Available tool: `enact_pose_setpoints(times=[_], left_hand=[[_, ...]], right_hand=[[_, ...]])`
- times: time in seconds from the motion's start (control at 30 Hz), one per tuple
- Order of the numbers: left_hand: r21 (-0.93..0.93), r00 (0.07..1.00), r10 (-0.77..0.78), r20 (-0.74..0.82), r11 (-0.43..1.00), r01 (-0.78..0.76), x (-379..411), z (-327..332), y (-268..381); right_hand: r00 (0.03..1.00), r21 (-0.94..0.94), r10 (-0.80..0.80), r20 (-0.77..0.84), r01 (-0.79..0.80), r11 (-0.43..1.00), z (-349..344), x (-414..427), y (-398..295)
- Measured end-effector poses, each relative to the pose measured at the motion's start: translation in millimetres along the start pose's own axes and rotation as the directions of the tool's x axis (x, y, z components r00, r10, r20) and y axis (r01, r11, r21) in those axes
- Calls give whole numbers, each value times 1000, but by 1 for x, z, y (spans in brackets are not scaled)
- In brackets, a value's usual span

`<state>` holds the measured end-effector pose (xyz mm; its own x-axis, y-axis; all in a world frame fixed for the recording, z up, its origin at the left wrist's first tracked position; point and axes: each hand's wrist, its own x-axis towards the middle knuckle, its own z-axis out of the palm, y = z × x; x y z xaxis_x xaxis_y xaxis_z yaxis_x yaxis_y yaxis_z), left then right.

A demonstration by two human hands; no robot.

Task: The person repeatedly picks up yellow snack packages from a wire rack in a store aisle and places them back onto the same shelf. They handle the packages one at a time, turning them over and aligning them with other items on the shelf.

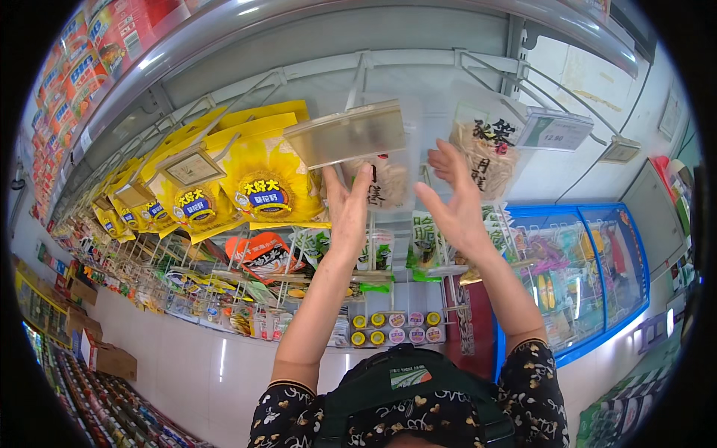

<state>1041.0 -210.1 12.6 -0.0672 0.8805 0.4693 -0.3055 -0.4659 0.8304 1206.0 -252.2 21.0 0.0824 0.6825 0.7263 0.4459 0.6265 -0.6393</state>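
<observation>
My left hand (pixel 348 215) is raised with its fingers apart at the left edge of a clear plastic bag (pixel 389 187) of pale dried food. The thumb overlaps the front of that bag, and a blank tag holder (pixel 350 133) hides its upper part. Fingers spread, my right hand (pixel 458 210) is beside a second clear bag (pixel 486 159) of the same kind, partly in front of its lower left. Whether its fingertips touch the bag is hard to tell. Yellow sunflower seed bags (pixel 271 179) hang in rows to the left of my left hand.
Metal display hooks (pixel 358 78) jut out from a back rail. Green snack packets (pixel 424 246) and a red-orange packet (pixel 263 255) hang lower. A price tag holder (pixel 554 130) sticks out at right. Small jars (pixel 396 327) stand at the bottom; a blue-framed chest freezer (pixel 608 269) is on the right.
</observation>
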Motion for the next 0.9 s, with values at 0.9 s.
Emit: enact_pose_setpoints(times=[0.9], left_hand=[[-73, 809, 435, 396, 893, -445, -82, 66, 49]], right_hand=[[905, 360, 412, -108, -351, 864, -82, -93, -16]])
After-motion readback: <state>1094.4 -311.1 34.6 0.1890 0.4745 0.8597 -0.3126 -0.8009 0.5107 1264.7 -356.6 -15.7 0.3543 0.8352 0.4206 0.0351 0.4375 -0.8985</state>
